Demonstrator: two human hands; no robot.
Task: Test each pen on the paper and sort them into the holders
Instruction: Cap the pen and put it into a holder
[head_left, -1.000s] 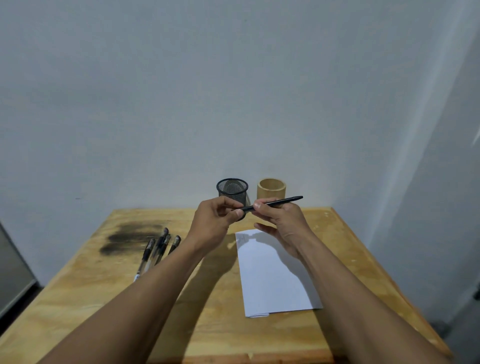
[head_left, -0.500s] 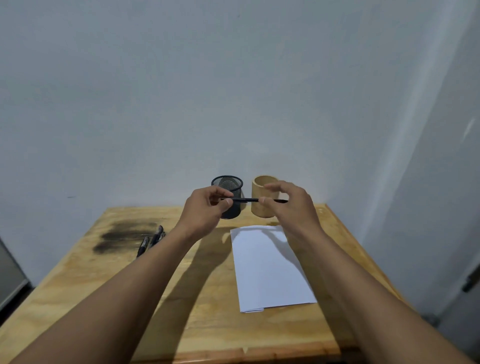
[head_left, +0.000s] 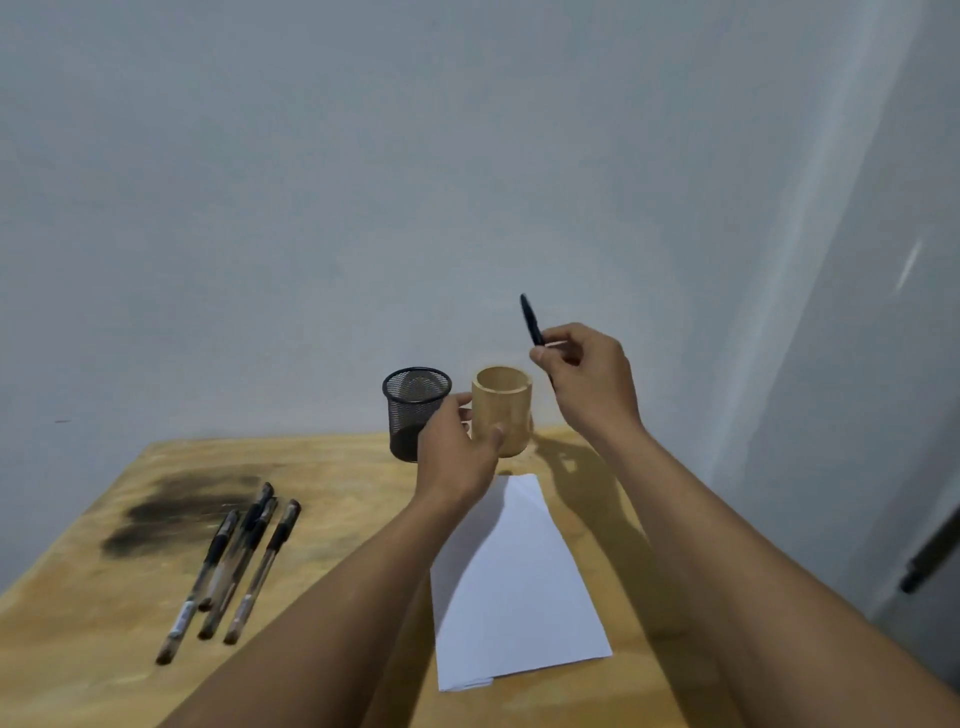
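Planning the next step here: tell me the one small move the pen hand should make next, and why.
Probably lower the black pen into the wooden holder. The right hand pinches the pen, raised just above and to the right of that holder's open mouth, while the left hand grips the holder's side, seemingly steadying it for the drop.

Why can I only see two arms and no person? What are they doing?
The camera sits on the person's head and looks down, so only their own arms show. That is the one view here. On the wooden table lie some loose pens, a white paper, a black mesh holder and a wooden holder. The right hand pinches a black pen up in the air. The left hand holds the wooden holder.
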